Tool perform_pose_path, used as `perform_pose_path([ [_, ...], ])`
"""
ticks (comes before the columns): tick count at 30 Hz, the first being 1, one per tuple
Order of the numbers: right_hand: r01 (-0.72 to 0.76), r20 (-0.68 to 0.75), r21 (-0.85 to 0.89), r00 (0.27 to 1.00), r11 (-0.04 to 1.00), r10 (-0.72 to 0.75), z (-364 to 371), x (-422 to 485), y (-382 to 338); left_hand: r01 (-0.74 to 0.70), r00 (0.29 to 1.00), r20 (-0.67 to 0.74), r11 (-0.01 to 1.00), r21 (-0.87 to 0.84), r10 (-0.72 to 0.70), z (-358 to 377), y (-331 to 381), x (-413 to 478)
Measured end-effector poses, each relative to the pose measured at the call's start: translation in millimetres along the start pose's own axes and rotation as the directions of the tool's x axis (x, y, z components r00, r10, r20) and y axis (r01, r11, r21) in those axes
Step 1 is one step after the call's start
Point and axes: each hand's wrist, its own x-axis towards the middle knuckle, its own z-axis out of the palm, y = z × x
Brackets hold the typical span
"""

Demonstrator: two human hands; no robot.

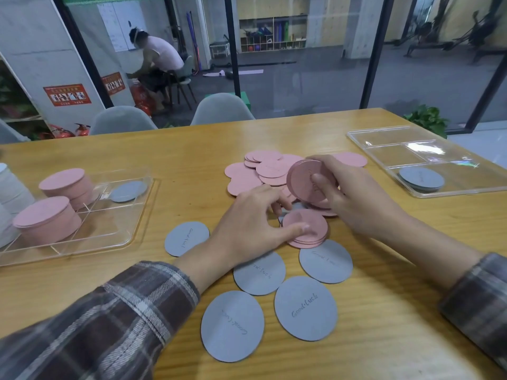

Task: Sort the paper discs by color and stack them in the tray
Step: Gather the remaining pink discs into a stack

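My right hand (354,196) grips a small stack of pink discs (301,182), tilted up on edge above the table's middle. My left hand (255,223) pinches another short pile of pink discs (308,229) lying flat, thumb on top. Behind both lies a loose heap of pink discs (255,171). Several blue-grey discs marked "Good luck" (306,308) are spread on the wood in front. The clear tray on the left (126,237) holds two tall pink stacks (46,219) and one blue-grey disc (128,191).
A second clear divided tray (384,149) at the right holds a blue-grey disc (421,178). White cylinders (13,190) stand at the left edge. Grey chairs (222,109) stand behind the wooden table (397,311). A person sits beyond the glass.
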Motion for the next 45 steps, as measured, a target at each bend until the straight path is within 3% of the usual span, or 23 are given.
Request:
perform_pose_path([
  [3, 0.009, 0.036, -0.141, 0.999, 0.99, -0.003, 0.0, 1.1, 4.9, -0.003, 0.999, 0.032, 0.997, 0.071, 0.001, 1.0, -3.7, -0.3],
  [9, 0.018, 0.109, -0.21, 0.994, 0.978, 0.005, 3.6, 2.3, 5.0, -0.02, 0.998, 0.052, 0.998, -0.058, 0.023, -3.0, 0.8, 0.8],
  [20, -0.014, 0.041, 0.127, 0.999, 0.992, 0.009, -4.0, -1.5, -1.0, 0.1, 0.992, -0.029, 0.905, -0.413, -0.122, -11.6, 2.4, 4.4],
  [25, -0.043, 0.147, 0.193, 0.989, 0.98, 0.015, -0.2, -3.6, -5.0, 0.087, 0.985, -0.106, 0.927, -0.365, -0.134, -10.1, 4.0, 4.1],
  [29, -0.01, 0.146, 0.139, 0.989, 0.99, -0.011, 0.1, -3.9, -6.9, 0.038, 0.978, -0.181, 0.946, -0.322, -0.101, -8.4, 1.5, 5.3],
  [37, -0.064, 0.083, 0.2, 0.995, 0.978, 0.049, 0.2, -1.0, -0.8, 0.173, 0.969, -0.079, 0.869, -0.464, -0.236, -11.7, -9.2, 8.7],
  [45, -0.166, 0.155, 0.296, 0.98, 0.941, 0.125, 3.2, -1.0, -1.1, 0.091, 0.967, -0.171, 0.884, -0.46, -0.188, -11.4, -7.7, 8.8],
])
